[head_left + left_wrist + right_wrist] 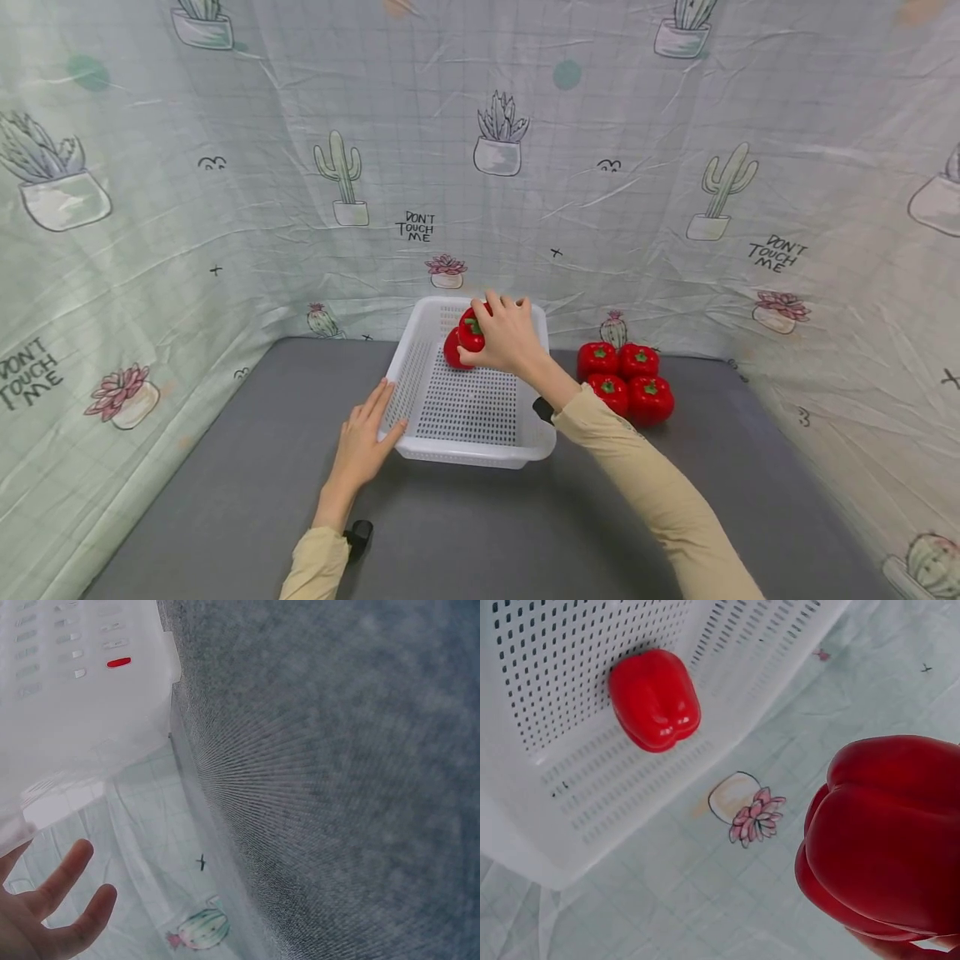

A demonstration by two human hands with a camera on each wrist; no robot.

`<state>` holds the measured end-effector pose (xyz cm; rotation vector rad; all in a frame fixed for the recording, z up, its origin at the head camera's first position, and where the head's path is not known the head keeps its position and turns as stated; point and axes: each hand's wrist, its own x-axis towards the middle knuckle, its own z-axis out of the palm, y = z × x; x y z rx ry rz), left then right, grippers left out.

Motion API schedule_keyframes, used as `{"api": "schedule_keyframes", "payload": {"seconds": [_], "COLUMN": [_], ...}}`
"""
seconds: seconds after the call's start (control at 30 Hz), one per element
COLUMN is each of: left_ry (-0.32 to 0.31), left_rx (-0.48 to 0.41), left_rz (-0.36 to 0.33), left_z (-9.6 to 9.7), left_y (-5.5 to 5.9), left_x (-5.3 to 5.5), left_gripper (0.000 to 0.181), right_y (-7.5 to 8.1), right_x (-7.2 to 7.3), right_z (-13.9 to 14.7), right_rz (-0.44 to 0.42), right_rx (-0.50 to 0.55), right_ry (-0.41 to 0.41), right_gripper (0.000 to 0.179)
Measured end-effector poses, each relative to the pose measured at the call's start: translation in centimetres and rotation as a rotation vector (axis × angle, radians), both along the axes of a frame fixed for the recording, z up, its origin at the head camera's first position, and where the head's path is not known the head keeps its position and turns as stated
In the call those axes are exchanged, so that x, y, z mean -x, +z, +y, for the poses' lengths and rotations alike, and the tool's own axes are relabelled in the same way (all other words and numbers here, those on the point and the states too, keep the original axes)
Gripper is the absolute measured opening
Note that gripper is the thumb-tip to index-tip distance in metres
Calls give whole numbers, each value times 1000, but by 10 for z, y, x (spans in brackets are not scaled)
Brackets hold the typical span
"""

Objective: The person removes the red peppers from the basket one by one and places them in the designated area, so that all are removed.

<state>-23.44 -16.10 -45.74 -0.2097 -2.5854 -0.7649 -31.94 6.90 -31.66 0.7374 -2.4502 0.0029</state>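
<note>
My right hand grips a red bell pepper by its side, above the far part of a white perforated plastic basket. Its green stem shows in the head view; in the right wrist view the held pepper fills the right side, hiding most of the fingers. Another red bell pepper lies inside the basket, partly covered by the held one in the head view. At the basket's near left rim, my left hand rests with fingers extended along the edge. Its fingers appear spread beside the basket wall.
Several red bell peppers stand grouped on the grey table, right of the basket. A cactus-printed cloth hangs behind and along both sides. The right sleeve crosses in front of the basket's right side.
</note>
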Motion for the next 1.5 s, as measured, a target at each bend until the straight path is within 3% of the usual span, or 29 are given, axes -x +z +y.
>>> {"api": "schedule_keyframes", "payload": {"seconds": [0.4,0.93,1.23,1.5], "left_ry": [-8,-1,-7,-4], "left_rx": [-13,6,7,7], "left_rz": [5,-2,5,7], "left_z": [0,0,1,-1], "left_y": [0,0,0,0], "left_x": [0,-1,0,0], "left_gripper": [61,61,60,60], "right_y": [-3,-24,-33,-36], "right_x": [-28,-56,-72,-86], "right_z": [31,61,72,85], "right_rz": [113,86,-53,-158], "right_rx": [35,171,275,365], "right_ry": [56,75,76,21], "right_gripper": [53,62,79,84]}}
